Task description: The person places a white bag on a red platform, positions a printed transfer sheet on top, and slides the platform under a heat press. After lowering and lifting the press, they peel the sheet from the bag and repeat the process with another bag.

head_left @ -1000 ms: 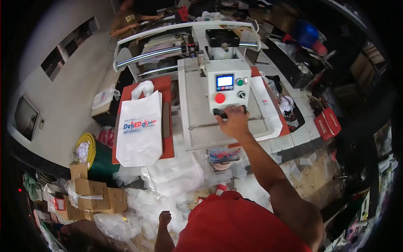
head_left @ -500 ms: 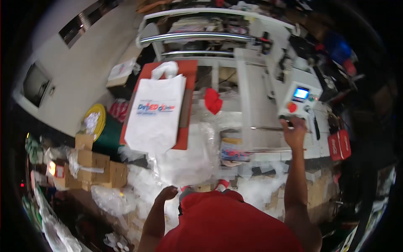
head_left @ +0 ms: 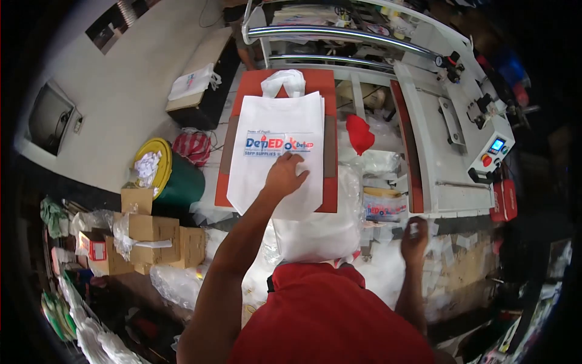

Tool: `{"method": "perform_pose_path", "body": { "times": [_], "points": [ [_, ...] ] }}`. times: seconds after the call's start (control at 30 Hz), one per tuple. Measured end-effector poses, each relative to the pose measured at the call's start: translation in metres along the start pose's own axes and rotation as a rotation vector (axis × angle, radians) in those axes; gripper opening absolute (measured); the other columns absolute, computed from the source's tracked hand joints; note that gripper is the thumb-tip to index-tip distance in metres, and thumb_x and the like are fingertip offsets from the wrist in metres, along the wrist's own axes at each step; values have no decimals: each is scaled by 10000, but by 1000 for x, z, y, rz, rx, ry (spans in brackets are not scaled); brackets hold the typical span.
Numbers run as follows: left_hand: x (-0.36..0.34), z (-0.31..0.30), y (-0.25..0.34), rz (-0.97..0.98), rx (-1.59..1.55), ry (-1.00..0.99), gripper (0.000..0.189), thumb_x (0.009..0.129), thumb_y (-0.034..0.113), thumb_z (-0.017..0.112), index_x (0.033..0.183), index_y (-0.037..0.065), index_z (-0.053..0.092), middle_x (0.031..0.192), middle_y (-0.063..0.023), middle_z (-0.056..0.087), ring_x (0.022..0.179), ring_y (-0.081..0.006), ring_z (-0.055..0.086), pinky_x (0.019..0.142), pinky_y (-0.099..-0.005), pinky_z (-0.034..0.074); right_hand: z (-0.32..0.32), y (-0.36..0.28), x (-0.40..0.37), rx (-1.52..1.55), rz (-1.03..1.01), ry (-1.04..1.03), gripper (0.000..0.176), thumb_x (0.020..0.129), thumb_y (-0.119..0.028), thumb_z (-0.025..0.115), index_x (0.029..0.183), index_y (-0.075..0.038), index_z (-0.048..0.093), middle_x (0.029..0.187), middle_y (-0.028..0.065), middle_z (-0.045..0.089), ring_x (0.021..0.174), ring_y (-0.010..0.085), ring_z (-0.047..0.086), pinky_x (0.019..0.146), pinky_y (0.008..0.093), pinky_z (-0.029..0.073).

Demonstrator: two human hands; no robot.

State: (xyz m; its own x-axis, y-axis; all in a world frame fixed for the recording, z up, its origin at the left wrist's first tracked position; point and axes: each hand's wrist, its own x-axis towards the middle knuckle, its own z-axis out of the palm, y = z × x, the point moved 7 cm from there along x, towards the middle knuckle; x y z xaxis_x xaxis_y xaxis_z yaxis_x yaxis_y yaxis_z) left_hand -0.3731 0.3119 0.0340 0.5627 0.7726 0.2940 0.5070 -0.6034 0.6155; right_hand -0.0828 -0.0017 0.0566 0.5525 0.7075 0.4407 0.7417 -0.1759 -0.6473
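A white tote bag [head_left: 279, 115] with looped handles lies flat on the red-brown pad [head_left: 329, 197] of a press. Clear film pieces [head_left: 250, 149] with blue and red "DepED" lettering rest on its front. My left hand [head_left: 285, 174] reaches over the bag, fingers apart, fingertips at the lower edge of the print. Low at the right, in front of the white press panel [head_left: 448, 158], my right hand [head_left: 414, 241] is curled closed. A small whitish patch shows at its fingers; I cannot tell what it is. Below that panel sits a stack of printed sheets [head_left: 385, 206].
The control box [head_left: 492, 155] with a lit screen and red button stands at the right. A red cloth [head_left: 361, 134] hangs beside the pad. Cardboard boxes [head_left: 154, 233] and a green bin with yellow rim [head_left: 162, 167] are at the left. Metal bars [head_left: 321, 34] cross the back.
My right hand has left the handle by the control box and dropped lower. My left hand has risen from beside my body onto the bag. The whole view has shifted.
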Motion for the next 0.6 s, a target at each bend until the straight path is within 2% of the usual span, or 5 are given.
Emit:
{"method": "perform_pose_path", "body": {
  "times": [0.17,0.3,0.4,0.5,0.6],
  "points": [
    [45,29,-11,25,294,-97,331,784,318,746,960,45,683,942,-153,651,883,-342,659,797,-440,547,60,-28,-67,-20,126,-143,119,805,42,625,899,-26,598,931,156,628,909,338,606,803,424,490],
    [61,38,-38,-41,251,-222,278,806,312,690,909,53,696,921,-182,668,889,-351,665,800,-444,543,75,-36,-57,-13,158,-141,120,815,37,632,910,-29,599,908,147,635,878,332,615,731,418,505],
    [52,-29,-105,-355,32,165,271,807,299,662,776,30,675,814,-193,685,795,-388,660,723,-452,535,92,-45,-27,1,51,-81,112,820,26,637,911,-27,597,889,143,635,840,325,621,703,406,510],
    [-8,-108,-198,-610,131,329,263,813,275,628,847,27,710,824,-208,702,813,-373,696,726,-444,543,117,-55,8,75,51,-78,123,824,7,651,934,-25,608,895,148,635,816,314,626,700,392,514],
    [-87,-145,-264,-672,266,382,236,810,259,667,842,26,691,800,-161,704,777,-345,694,726,-448,543,162,-75,31,71,23,-171,152,844,-55,680,982,-20,628,915,158,635,816,300,632,704,388,520]
  ]
}}
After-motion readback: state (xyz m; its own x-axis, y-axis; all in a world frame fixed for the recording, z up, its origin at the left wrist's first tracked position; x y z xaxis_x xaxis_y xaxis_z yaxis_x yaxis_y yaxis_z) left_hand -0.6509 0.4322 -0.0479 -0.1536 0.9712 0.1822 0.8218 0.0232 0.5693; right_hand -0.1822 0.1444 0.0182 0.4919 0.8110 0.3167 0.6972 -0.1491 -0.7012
